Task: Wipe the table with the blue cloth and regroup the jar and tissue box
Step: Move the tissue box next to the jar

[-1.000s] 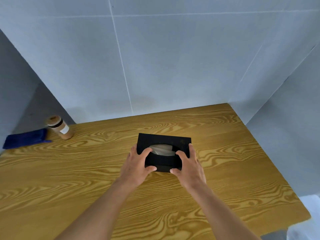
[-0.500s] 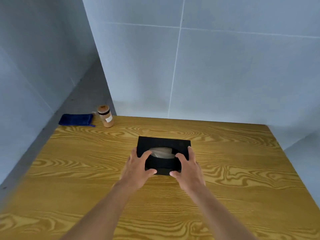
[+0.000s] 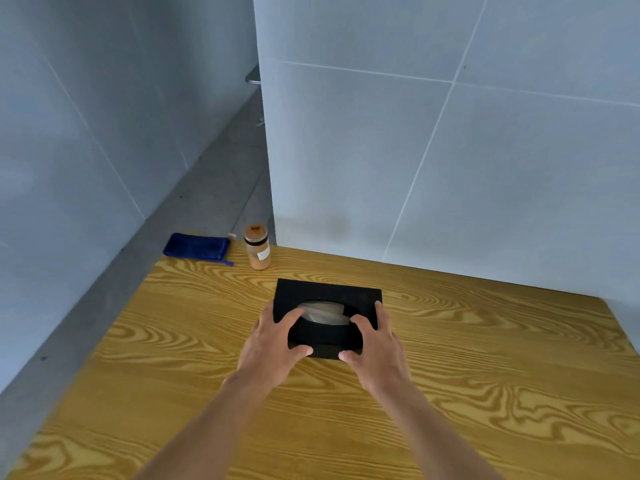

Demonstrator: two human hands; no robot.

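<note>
wood-grain table (image 3: 485, 393) | grey tiled walls (image 3: 485, 150) (corner) | tissue box (image 3: 329, 292) held

Your view swings further left, placing the jar (image 3: 257, 247) and blue cloth (image 3: 196, 246) nearer the tissue box (image 3: 329, 292). Your hands' grip shows no change.

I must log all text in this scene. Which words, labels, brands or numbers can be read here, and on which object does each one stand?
No text can be read.
jar: a small white label with a dark mark, too small and blurred to read.
tissue box: plain black, no print visible.
blue cloth: no readable tag.
</note>
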